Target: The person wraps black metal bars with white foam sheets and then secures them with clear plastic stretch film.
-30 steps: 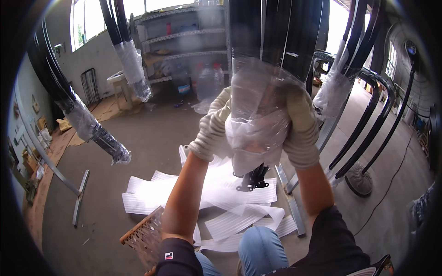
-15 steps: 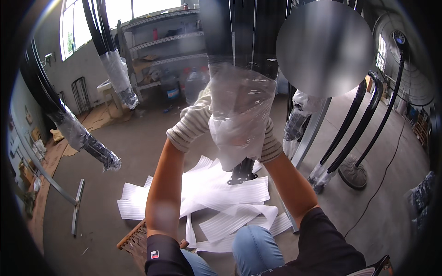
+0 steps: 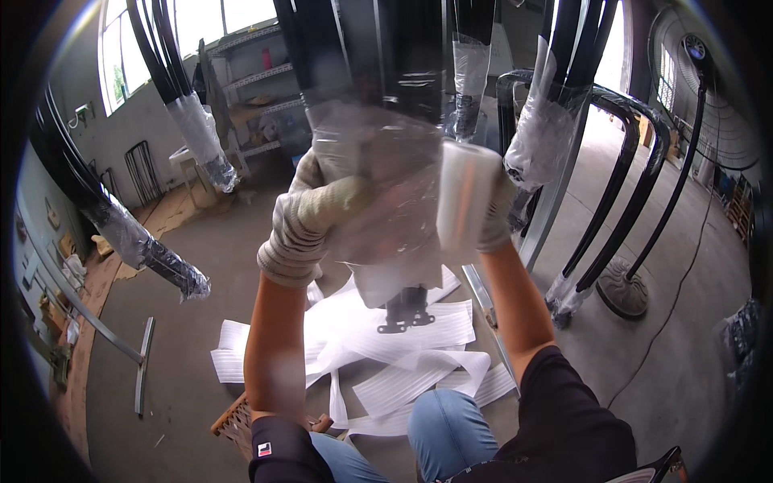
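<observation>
In front of me a bundle of black tubes (image 3: 411,40) hangs down, its lower end wrapped in foam and clear stretch film (image 3: 386,153). A black bracket with holes (image 3: 405,318) pokes out below the wrap. My left hand (image 3: 310,221), in a striped knit glove, grips the left side of the wrapped end, thumb across its front. My right hand (image 3: 499,205), gloved too and mostly hidden, is closed on a roll of stretch film (image 3: 467,197) at the right side of the bundle. Motion blurs the wrap slightly.
White foam sheets (image 3: 411,386) lie spread on the floor below. Other film-wrapped tube bundles hang at the left (image 3: 149,241) and right (image 3: 547,129). A standing fan (image 3: 694,48), its round base (image 3: 624,290) and a cable are at the right. Shelves (image 3: 258,80) stand behind.
The film roll has come into sight from behind the bundle, at its right side, in my right hand. The wrapped bundle has shifted left, and my left thumb now lies on its front.
</observation>
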`<act>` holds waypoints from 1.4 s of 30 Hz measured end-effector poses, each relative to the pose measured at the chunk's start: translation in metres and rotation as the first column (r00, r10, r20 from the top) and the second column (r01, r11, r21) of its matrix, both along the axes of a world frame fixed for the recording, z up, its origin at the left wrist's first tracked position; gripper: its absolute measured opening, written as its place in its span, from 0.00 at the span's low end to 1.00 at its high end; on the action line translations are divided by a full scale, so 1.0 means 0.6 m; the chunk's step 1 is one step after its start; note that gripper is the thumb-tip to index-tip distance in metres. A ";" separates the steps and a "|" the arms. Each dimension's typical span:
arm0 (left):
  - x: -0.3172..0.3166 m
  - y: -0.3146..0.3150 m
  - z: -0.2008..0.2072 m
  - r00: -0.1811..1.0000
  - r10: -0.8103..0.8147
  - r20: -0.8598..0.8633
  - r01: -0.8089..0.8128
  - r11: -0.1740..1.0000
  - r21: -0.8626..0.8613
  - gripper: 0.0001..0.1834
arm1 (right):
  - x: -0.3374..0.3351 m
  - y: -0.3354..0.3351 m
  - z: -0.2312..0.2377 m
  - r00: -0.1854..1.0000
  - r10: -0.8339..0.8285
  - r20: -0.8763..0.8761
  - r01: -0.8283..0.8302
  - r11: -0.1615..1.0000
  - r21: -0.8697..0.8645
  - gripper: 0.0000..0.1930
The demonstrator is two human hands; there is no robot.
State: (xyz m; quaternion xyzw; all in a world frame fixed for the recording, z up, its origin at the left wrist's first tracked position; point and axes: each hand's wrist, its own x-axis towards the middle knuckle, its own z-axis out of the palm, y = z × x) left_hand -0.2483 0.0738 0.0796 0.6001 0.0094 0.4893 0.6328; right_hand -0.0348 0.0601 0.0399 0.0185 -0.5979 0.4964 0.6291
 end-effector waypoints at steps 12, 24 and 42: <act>0.042 -0.156 -0.135 0.612 0.789 -0.061 -0.470 0.424 0.774 0.49 | -0.017 -0.140 -0.038 0.792 -0.533 0.298 0.413 0.827 0.382 0.43; -0.025 -0.098 -0.228 0.545 0.838 0.005 -0.626 0.403 0.668 0.44 | -0.072 -0.018 -0.041 0.602 -0.774 0.197 0.739 0.634 0.229 0.23; 0.054 0.147 -0.194 0.954 0.254 -0.156 -0.239 0.965 0.110 0.37 | -0.085 -0.029 -0.054 0.296 -0.954 0.039 0.838 0.279 0.468 0.29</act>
